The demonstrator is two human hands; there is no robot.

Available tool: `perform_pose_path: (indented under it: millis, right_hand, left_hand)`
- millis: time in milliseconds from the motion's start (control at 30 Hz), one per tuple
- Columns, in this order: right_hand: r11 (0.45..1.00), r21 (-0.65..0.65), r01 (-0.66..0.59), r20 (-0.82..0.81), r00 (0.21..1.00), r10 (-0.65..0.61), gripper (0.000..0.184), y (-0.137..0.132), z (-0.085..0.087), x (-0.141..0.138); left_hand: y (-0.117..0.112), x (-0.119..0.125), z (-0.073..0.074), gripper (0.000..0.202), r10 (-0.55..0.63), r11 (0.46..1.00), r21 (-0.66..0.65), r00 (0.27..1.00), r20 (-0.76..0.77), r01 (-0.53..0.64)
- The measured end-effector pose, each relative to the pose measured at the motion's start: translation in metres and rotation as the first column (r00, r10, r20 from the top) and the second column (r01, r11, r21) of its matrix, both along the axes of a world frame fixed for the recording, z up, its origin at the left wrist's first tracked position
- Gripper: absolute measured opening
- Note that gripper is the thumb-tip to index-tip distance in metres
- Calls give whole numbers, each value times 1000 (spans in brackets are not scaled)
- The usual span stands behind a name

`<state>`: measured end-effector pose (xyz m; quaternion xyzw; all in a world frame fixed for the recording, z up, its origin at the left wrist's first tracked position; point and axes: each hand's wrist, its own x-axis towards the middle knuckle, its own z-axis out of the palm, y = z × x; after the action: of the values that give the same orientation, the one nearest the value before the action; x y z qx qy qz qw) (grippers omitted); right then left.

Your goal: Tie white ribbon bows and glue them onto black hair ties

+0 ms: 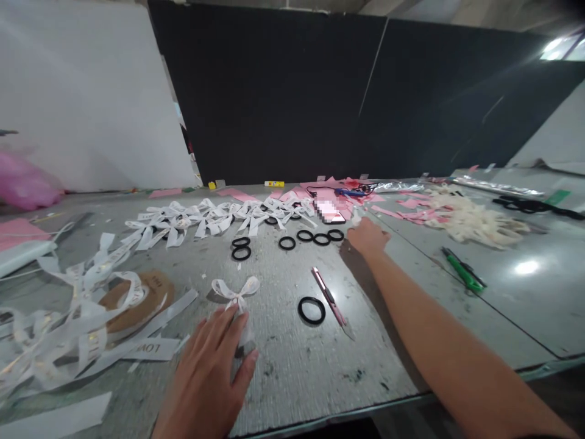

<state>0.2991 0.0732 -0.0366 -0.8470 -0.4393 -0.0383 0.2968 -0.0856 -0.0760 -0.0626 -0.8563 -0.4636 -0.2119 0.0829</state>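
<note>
My left hand [212, 372] lies over the lower part of a white ribbon bow [237, 291], its fingers stretched out and resting on the bow's tails. The two loops show beyond the fingertips. Farther off, my right hand [369, 236] reaches over the table beside a row of black rings [322, 239] and just right of a phone [329, 211]. A small whitish piece [357, 217] shows at its far side; the fingers are mostly hidden behind the hand's back. Between my hands lie a single black ring [311, 311] and a pink craft knife [329, 299].
A ribbon roll [158, 292] with loose printed ribbon covers the left side. White bows [214, 214] lie heaped at the back. To the right are a green cutter [464, 271] and cream fabric pieces [484, 216]. A dark panel [283, 91] stands behind the table.
</note>
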Motion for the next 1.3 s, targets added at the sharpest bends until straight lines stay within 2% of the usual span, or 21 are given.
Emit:
perform_pose_path:
  millis: [133, 233, 300, 400, 467, 600, 733, 833, 900, 933, 1000, 1067, 1133, 1200, 1300]
  right_hand:
    - [987, 69, -145, 91, 986, 139, 30, -1, 4, -14]
    - [951, 113, -289, 162, 949, 270, 37, 1, 5, -23]
    - [911, 138, -389, 201, 911, 359, 43, 3, 4, -30]
    - [812, 210, -545, 223, 835, 503, 49, 4, 4, -42]
    - [753, 253, -608, 199, 794, 574, 54, 3, 9, -51]
    - [671, 329, -665, 62, 724, 687, 57, -11, 26, -70]
    - [569, 362, -738, -121, 568, 814, 36, -34, 38, -77]
    - [534, 539, -651, -397, 364, 843, 35, -46, 33, -74]
    - [544, 638, -546, -515, 222, 828, 38, -47, 25, -72]
    - [557, 663, -500, -552, 176, 815, 40, -47, 21, -72]
    - [600, 686, -411, -608, 129, 783, 43, -44, 14, -71]
    - [641, 695, -325, -650, 97, 753, 44, -40, 9, -72]
    - [659, 698, -278, -674, 54, 737, 43, -38, 7, -72]
    - [659, 706, -260, -681, 5, 732, 43, -37, 7, -72]
    - [663, 712, -230, -690, -54, 722, 44, -38, 9, -74]
  left_hand:
    - [1, -1, 0, 44, -4, 1000, 4, 1000, 2, 4]
    - [2, -1, -2, 49, 7, 1000, 6, 999, 34, -7]
    - [3, -2, -4, 54, 19, 1000, 2, 999, 49, -19]
    - [2, -2, -4, 59, 32, 999, -23, 997, 67, -31]
    - [1, -1, -1, 61, 42, 999, -34, 996, 76, -39]
    - [1, 1, 6, 64, 58, 998, -36, 995, 82, -55]
    - [-4, 4, 9, 66, 44, 999, -2, 994, 101, -44]
    - [-12, 7, 12, 58, 18, 999, 38, 990, 142, -24]
    - [-14, 12, 21, 49, -6, 999, 49, 986, 166, -2]
    - [-11, 15, 29, 44, -29, 999, 48, 987, 160, 22]
    - [2, 24, 48, 37, -115, 993, 24, 990, 85, 114]
    - [27, 38, 70, 26, -201, 976, -95, 979, -38, 197]
    - [56, 55, 85, 28, -219, 954, -223, 974, -65, 199]
    - [81, 70, 89, 31, -229, 933, -299, 972, -59, 202]
    - [101, 83, 78, 29, -222, 951, -229, 975, -30, 209]
